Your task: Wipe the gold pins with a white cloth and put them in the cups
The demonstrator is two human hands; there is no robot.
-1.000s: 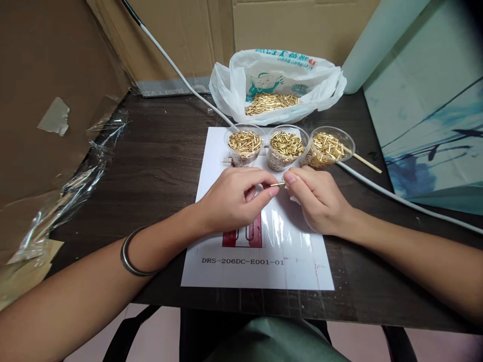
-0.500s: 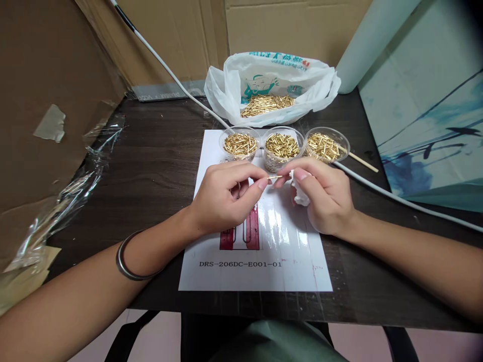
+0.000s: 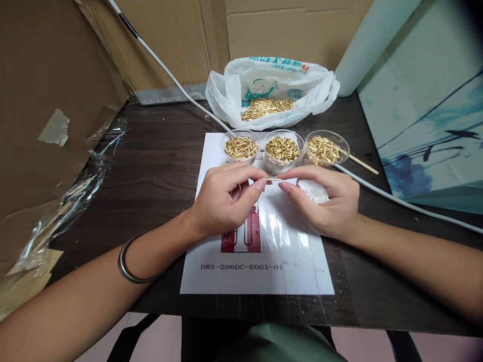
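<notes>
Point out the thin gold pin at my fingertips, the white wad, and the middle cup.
Gold pin (image 3: 273, 179): head view, on the middle of its shaft.
White wad (image 3: 314, 191): head view, on its crumpled upper face.
Middle cup (image 3: 277, 167): head view, on its clear front wall.

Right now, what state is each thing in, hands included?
Left hand, pinching the gold pin.
Gold pin, nearly level.
Right hand, at the pin's other end.
White wad, crumpled, in the right hand.
Three clear plastic cups, open, holding gold pieces.
White plastic bag, open, gold pins inside.
Printed sheet, flat, partly covered.
</notes>
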